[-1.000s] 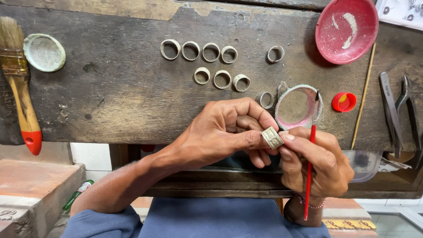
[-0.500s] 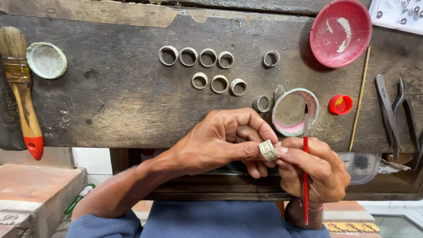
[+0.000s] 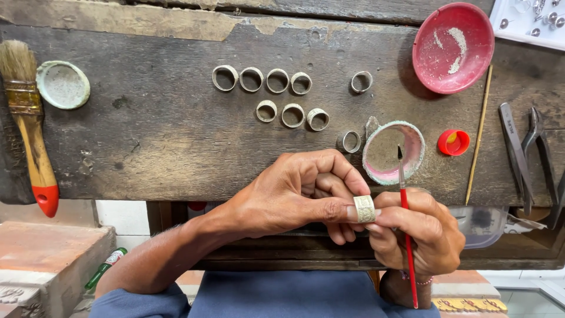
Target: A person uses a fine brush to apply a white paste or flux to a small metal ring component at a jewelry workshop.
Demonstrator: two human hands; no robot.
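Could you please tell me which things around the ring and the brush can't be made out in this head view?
- Ring: its inner face is hidden by the left hand gripping it.
- Red brush: its lower handle end is covered by the right hand; whether its tip is loaded is too small to tell.
- Pliers: handles cut off by the right edge.
- Small pink-rimmed dish: contents unclear.

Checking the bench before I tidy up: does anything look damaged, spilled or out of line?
The workbench is worn, its top edge flaked bare. Pale powder streaks the red bowl. One ring sits apart from the rows, another by the pink-rimmed dish.
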